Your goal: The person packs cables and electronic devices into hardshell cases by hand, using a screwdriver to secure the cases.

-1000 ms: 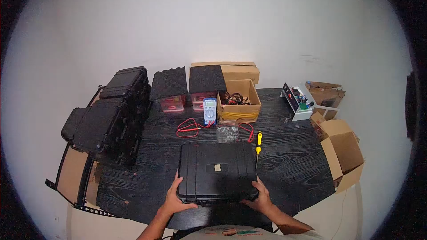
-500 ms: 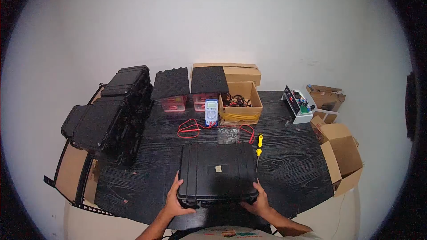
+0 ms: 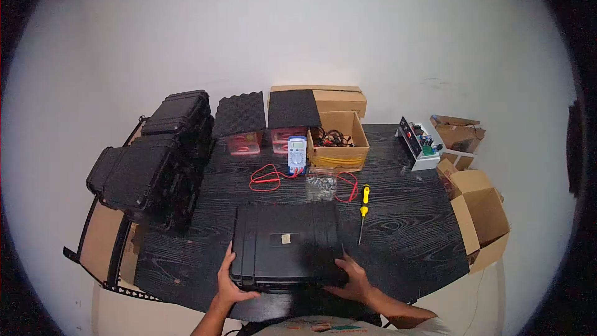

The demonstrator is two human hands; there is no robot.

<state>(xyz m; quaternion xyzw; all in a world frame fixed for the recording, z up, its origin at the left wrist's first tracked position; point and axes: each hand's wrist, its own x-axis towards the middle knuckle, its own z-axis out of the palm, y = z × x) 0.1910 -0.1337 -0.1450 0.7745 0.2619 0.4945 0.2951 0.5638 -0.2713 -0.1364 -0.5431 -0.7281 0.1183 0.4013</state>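
Observation:
A closed black hard case with a small pale sticker on its lid is at the near side of the dark table. My left hand grips its left near corner, thumb along the front edge. Around the right near corner is my right hand, fingers on the side and partly hidden beneath. Right of the case lies a yellow-handled screwdriver. Behind it are a blue-edged multimeter with red test leads and a clear bag of small metal parts.
Stacked black cases fill the table's left side. Foam sheets top red containers at the back, beside a cardboard box of cables. A white-framed circuit unit stands at back right; an open carton sits off the right edge.
Both hands have shifted the black case to the left, widening the gap to the screwdriver. Its lid is still closed.

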